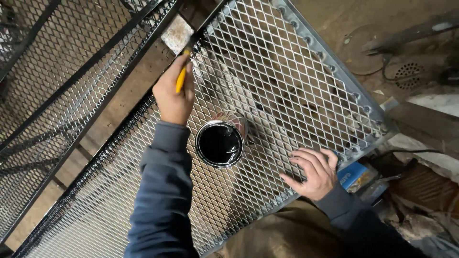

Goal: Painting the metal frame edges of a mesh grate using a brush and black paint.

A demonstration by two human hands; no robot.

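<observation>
The left hand (174, 93) is closed around the yellow handle of a paintbrush (181, 76), whose dark bristle end reaches up to the far frame edge of a grey expanded-metal mesh panel (287, 71). That edge of the panel is already black and glossy along its length, while the rest of the mesh is bare grey metal. The right hand (313, 172) lies flat on the near corner of the same panel, fingers spread and pressed on the mesh, holding nothing. Between the two hands an open can of black paint (220, 143) stands upright on the mesh, nearer the left forearm. Both arms wear dark blue sleeves. To the left, apart from the grey panel, lies a second mesh panel (62, 71) coated black. Under the right corner a blue box (354, 176) shows, and a round floor drain (408, 74) sits at the upper right.
</observation>
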